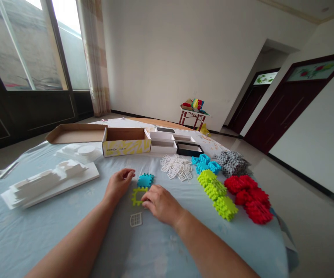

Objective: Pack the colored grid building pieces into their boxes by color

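Evidently light, by the look of it: one lime-green toothed frame (133, 197), probably of moulded plastic, stiff with slight give, more likely to skid on cloth than to break. Best hold, in judgement: a pinch on a side bar, between teeth. Position: flat on the pale blue tablecloth (143, 255), between the hands, just nearer the person than a blue toothed panel (145, 180).

Appearance: squarish, open-centred, blocky teeth along the visible edges, matt bright green; right side partly covered by fingers. Companion panel: blue, filled in, toothed likewise. Below: one white lattice window piece (136, 219), thin-barred, one edge bowed; seemingly the most fragile of the three, best lifted by its outer rim.

Right hand (162, 204): fingers bent together, tips at the frame's right side; whether they pinch or merely rest, cannot be told. Left hand (120, 184): fingers loosely curled, thumb near forefinger, beside the blue panel; nothing visible in it, though its palm is hidden.
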Available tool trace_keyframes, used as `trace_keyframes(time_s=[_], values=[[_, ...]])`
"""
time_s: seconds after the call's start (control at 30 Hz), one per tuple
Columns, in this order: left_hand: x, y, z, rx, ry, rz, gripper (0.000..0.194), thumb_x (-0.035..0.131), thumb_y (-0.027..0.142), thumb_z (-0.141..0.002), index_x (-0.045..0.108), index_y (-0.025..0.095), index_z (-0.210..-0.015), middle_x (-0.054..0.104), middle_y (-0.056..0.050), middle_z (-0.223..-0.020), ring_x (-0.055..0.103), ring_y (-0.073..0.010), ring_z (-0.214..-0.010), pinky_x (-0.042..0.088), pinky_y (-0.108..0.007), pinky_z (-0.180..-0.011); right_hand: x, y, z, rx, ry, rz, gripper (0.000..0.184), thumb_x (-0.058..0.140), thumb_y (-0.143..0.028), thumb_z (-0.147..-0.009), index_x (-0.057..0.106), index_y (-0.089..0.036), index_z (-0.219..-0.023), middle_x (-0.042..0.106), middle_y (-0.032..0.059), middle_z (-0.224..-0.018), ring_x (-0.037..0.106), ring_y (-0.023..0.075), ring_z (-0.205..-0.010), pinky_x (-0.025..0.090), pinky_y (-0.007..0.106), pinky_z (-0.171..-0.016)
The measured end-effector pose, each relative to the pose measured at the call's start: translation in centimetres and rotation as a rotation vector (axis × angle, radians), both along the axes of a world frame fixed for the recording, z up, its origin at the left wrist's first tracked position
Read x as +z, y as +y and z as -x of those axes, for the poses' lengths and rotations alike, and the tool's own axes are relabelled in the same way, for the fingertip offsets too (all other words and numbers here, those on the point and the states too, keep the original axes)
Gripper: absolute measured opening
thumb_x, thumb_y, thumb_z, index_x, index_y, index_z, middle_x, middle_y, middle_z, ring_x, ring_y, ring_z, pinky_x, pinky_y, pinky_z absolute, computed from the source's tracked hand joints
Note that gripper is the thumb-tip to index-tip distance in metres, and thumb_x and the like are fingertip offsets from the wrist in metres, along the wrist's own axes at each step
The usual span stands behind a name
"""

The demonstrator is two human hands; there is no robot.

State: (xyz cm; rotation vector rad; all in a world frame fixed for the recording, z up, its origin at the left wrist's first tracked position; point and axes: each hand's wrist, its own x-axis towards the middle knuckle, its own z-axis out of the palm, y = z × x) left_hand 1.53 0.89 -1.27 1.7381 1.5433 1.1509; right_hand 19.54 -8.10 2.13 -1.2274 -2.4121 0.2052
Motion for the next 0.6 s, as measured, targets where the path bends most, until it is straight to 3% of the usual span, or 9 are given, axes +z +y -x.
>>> trace_keyframes(time_s=[0.13, 0.3, 0.5, 0.6], values=[[0.3, -0.1, -0.1, 0.003, 0.008, 0.014, 0.039, 0.046, 0.046, -0.073, 0.065, 0.016, -0.090, 0.073, -0.005, -0.080, 0.066, -0.0202, -0.079, 0.047, -0.026, -0.072, 0.6, -0.3, -3.6, -0.085, 0.011, -0.025, 0.013, 0.053, -0.021, -0.083, 0.063, -0.019, -0.091, 0.057, 0.0042, -0.085, 0.053, 0.0161, -0.088, 0.041, 0.029, -0.082], [0.3, 0.1, 0.0, -0.005, 0.027, 0.030, 0.039, 0.047, 0.047, -0.072, 0.065, 0.018, -0.089, 0.073, -0.004, -0.080, 0.066, -0.0207, -0.080, 0.047, -0.026, -0.073, -0.3, -0.5, -7.0, -0.219, -0.055, -0.002, 0.018, 0.054, -0.020, -0.082, 0.063, -0.021, -0.098, 0.057, 0.0055, -0.090, 0.053, 0.0172, -0.091, 0.041, 0.030, -0.083], [0.1, 0.6, 0.3, -0.019, 0.075, 0.040, 0.040, 0.047, 0.050, -0.071, 0.064, 0.019, -0.090, 0.073, -0.004, -0.081, 0.066, -0.0219, -0.081, 0.047, -0.027, -0.073, -1.4, -0.4, -5.8, -0.412, -0.036, -0.034, 0.041, 0.058, -0.051, -0.074, 0.061, -0.018, -0.099, 0.058, 0.0082, -0.091, 0.052, 0.0222, -0.092, 0.042, 0.034, -0.082], [0.2, 0.8, 0.4, -0.019, 0.102, 0.039, 0.039, 0.048, 0.050, -0.070, 0.064, 0.020, -0.088, 0.073, -0.004, -0.080, 0.066, -0.0220, -0.080, 0.047, -0.027, -0.071, -1.8, -0.2, -5.0, -0.445, -0.053, -0.026, 0.041, 0.060, -0.051, -0.070, 0.061, -0.019, -0.096, 0.059, 0.0082, -0.088, 0.053, 0.0233, -0.090, 0.042, 0.035, -0.080]])
